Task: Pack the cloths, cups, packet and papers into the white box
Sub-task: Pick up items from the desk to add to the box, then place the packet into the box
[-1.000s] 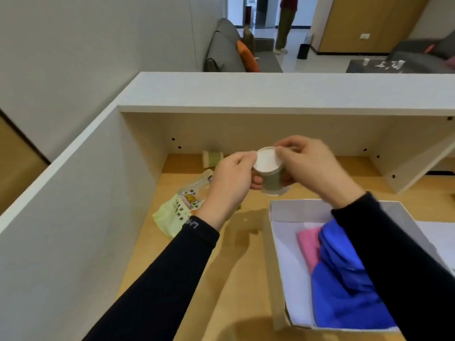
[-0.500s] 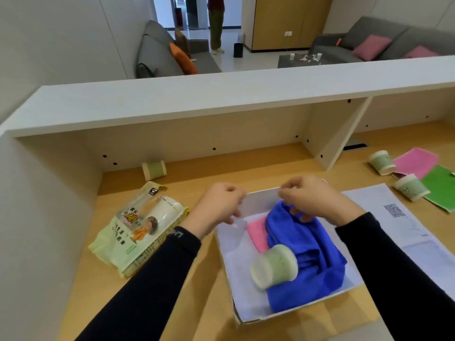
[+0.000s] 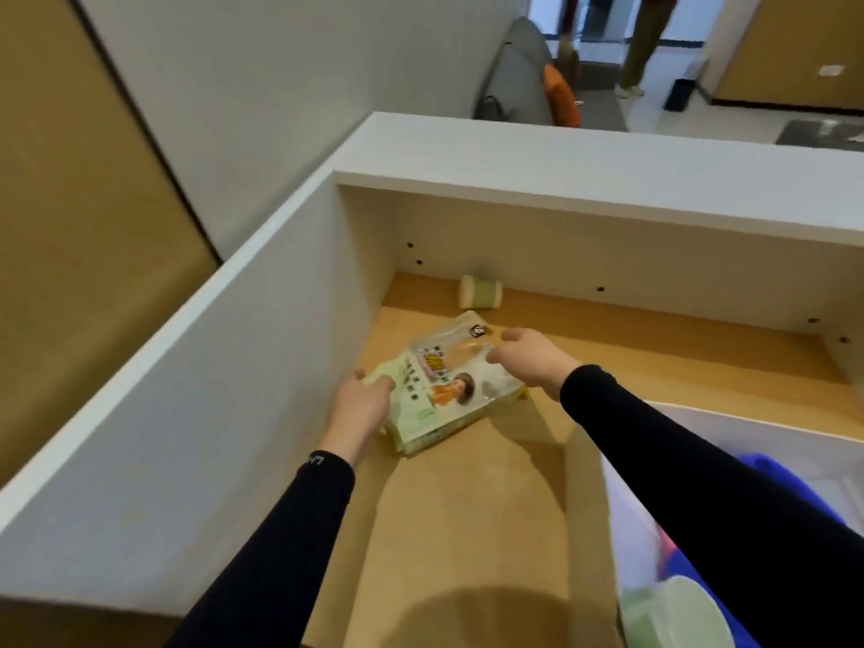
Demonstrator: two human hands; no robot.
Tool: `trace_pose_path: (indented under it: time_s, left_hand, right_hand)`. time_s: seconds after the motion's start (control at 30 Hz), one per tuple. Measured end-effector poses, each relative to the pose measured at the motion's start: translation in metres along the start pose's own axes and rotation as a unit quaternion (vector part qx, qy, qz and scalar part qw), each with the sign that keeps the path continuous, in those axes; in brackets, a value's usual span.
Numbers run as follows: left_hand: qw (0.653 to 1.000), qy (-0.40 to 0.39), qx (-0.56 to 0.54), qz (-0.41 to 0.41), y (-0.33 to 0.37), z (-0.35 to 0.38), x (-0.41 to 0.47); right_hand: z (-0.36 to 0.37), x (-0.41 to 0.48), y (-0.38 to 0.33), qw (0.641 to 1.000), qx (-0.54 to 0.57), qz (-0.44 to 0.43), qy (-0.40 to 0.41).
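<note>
A pale green and clear packet [image 3: 444,385] with printed labels lies on the wooden desk near the left partition. My left hand [image 3: 362,406] grips its near left end. My right hand [image 3: 530,360] holds its far right edge. The white box [image 3: 729,425] sits at the right, partly behind my right sleeve. Inside it are a blue cloth [image 3: 766,465], a bit of pink cloth [image 3: 668,549] and a pale green cup [image 3: 673,615] on its side. Another green cup [image 3: 479,292] lies tipped over at the back of the desk.
A white partition wall [image 3: 210,390] runs along the left and a white shelf [image 3: 608,180] overhangs the back of the desk. Beyond it stand a grey sofa with an orange cushion [image 3: 558,98] and a person [image 3: 645,44].
My hands have left the box, where the cup now lies, and moved left onto the packet. The view has swung left, so the papers and cups at the right are out of sight.
</note>
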State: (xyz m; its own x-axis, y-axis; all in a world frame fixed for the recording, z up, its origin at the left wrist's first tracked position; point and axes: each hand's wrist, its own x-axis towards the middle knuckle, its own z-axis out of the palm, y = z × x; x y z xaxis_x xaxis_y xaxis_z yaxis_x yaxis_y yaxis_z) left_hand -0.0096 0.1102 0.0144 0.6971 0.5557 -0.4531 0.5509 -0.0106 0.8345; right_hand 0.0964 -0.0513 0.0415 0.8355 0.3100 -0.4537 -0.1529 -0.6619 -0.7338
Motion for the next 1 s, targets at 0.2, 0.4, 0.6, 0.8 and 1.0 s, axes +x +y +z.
trace_pose_path:
  time_s: [0.2,0.4,0.6,0.8,1.0]
  left_hand:
    - [0.993,-0.032,-0.046,-0.106,-0.025,-0.005,0.016]
    - [0.988,-0.077,-0.083,-0.102,-0.02,0.015,0.018]
    - [0.997,0.028,-0.069,0.0,-0.009,0.014,0.03]
    - [0.988,-0.014,-0.105,0.11,0.044,0.022,0.006]
    - [0.967,-0.125,-0.073,0.208,0.088,0.068,-0.046]
  right_hand:
    - [0.014,0.045,0.017,0.995,0.035,0.083,0.042]
    - [0.02,0.054,0.018,0.995,-0.019,0.09,0.033]
    - [0.0,0.036,0.005,0.995,-0.008,0.048,0.082]
    - [-0.069,-0.028,-0.007,0.988,-0.026,0.017,0.149]
    - [-0.143,-0.109,0.024,0.965,0.006,0.041,0.26]
